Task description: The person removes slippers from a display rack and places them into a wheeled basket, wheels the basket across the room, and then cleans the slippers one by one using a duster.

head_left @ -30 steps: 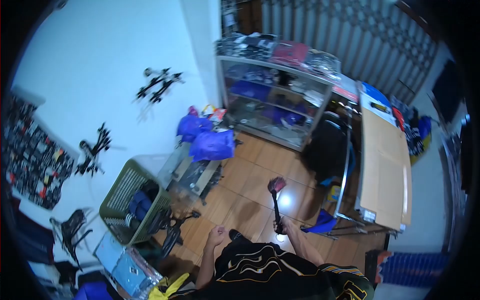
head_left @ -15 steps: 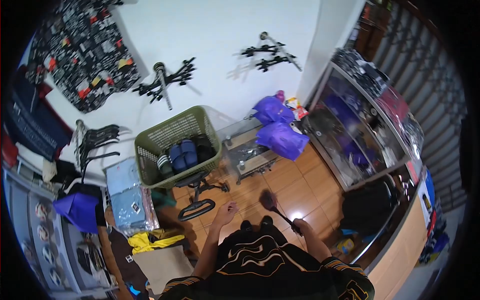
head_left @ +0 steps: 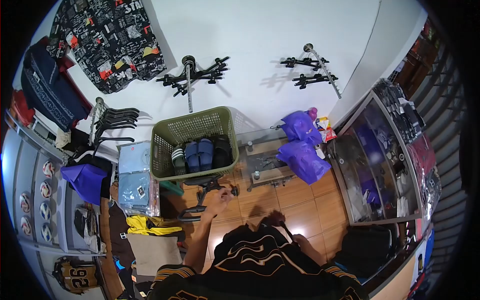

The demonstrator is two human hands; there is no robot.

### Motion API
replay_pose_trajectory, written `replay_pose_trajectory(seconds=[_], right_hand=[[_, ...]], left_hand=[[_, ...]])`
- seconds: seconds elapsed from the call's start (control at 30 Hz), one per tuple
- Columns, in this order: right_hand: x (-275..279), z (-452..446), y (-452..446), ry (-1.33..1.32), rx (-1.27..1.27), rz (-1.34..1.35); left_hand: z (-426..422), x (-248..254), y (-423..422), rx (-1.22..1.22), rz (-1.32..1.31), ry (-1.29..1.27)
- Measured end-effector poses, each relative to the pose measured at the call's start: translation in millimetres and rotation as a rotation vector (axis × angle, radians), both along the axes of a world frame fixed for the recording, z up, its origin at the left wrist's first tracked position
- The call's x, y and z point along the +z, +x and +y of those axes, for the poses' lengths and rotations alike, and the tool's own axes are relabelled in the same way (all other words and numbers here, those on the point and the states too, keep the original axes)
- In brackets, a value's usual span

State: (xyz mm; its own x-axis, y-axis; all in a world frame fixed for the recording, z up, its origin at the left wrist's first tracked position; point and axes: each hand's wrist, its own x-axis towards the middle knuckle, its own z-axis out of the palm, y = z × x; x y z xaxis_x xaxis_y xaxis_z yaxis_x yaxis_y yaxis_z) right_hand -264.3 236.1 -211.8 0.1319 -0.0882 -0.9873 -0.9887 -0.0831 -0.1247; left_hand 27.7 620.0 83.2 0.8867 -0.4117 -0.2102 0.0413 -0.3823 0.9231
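Observation:
My right hand (head_left: 302, 243) is closed around the black handle of a duster (head_left: 276, 218), whose dark, bushy head points up and left, close to my body. Held out in front, my left hand (head_left: 218, 202) has its fingers loosely extended and holds nothing. Just beyond it is a black wheeled frame with a loop-shaped bar (head_left: 192, 215). Over that frame sits an olive-green plastic basket (head_left: 162, 145). Inside the basket are several slippers: a blue pair (head_left: 198, 155), a striped one (head_left: 178, 159) and black ones (head_left: 221, 152).
A low glass table (head_left: 262, 165) stands by the wall, with purple bags (head_left: 305, 162) at its right end. To the right is a glass cabinet (head_left: 382, 220). Folded blue garments in plastic (head_left: 134, 190) and a yellow garment (head_left: 150, 225) lie left. Hanger racks (head_left: 189, 82) jut from the wall.
My view has shifted, so the room sits lower and further right. My left hand has reached forward towards the basket's frame. The duster has come closer to my body.

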Motion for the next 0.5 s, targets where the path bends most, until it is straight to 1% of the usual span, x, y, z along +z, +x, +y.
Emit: replay_pose_trajectory(seconds=[0.03,0.07,0.1,0.17,0.2,0.23,0.27,0.3,0.33,0.4,0.47,0.5], right_hand=[[6.9,0.6,2.3,-0.053,-0.106,-0.070],[16.4,-1.3,0.4,-0.023,-0.178,-0.115],[38.9,-1.2,7.8,-0.023,-0.184,-0.112],[78.5,4.0,27.2,-0.126,-0.118,-0.213],[91.0,7.7,30.7,-0.128,-0.124,-0.209],[94.5,8.7,31.7,-0.125,-0.238,-0.203],[97.4,10.3,33.8,-0.121,-0.353,-0.196],[98.3,11.2,35.1,-0.124,-0.363,-0.188],[97.7,11.2,36.4,-0.181,-0.309,-0.151],[102.2,16.8,40.5,-0.280,-0.207,-0.059],[124.7,30.3,40.6,-0.299,-0.243,-0.046],[131.6,37.7,43.6,-0.317,-0.258,-0.047]], left_hand=[[0.5,-2.1,11.4,-0.001,0.006,0.006],[-0.3,-4.2,25.4,0.007,-0.045,-0.006],[-1.2,-7.9,41.1,0.013,-0.096,-0.022],[2.0,-6.5,73.4,0.001,-0.073,-0.074],[3.3,-3.5,90.0,0.005,-0.120,-0.004],[5.2,-2.9,108.2,0.007,-0.168,0.064],[8.4,-2.3,127.7,-0.003,-0.163,0.060],[14.6,-7.6,148.5,-0.009,-0.162,0.128],[21.9,-16.2,170.2,-0.018,-0.161,0.195],[34.4,-38.5,215.5,-0.017,-0.190,0.235],[47.7,-65.2,259.8,-0.036,-0.225,0.268],[54.0,-78.6,280.8,0.004,-0.254,0.322]])
